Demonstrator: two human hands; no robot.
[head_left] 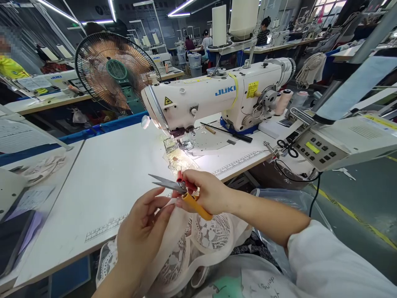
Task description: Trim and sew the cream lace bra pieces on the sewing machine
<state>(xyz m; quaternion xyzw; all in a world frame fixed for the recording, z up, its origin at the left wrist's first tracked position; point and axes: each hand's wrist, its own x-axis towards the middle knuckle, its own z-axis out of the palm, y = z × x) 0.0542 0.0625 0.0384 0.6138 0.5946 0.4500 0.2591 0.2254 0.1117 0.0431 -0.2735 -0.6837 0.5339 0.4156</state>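
My right hand (208,191) is closed round a pair of thread snips (178,187) with a red and orange handle, the blades pointing left and slightly apart. My left hand (143,227) pinches the edge of a pale lace garment (198,240) that lies in my lap below the table's front edge. The snip blades sit just above the pinched fabric edge. Behind the hands a white JUKI sewing machine (214,97) stands on the white table (102,182), its needle area lit.
A standing fan (116,70) is behind the table on the left. A control panel (316,150) and black scissors (287,147) sit to the right of the machine. Thread cones (243,18) stand behind it. A clear plastic bag (288,200) hangs at my right. Other people work at the back.
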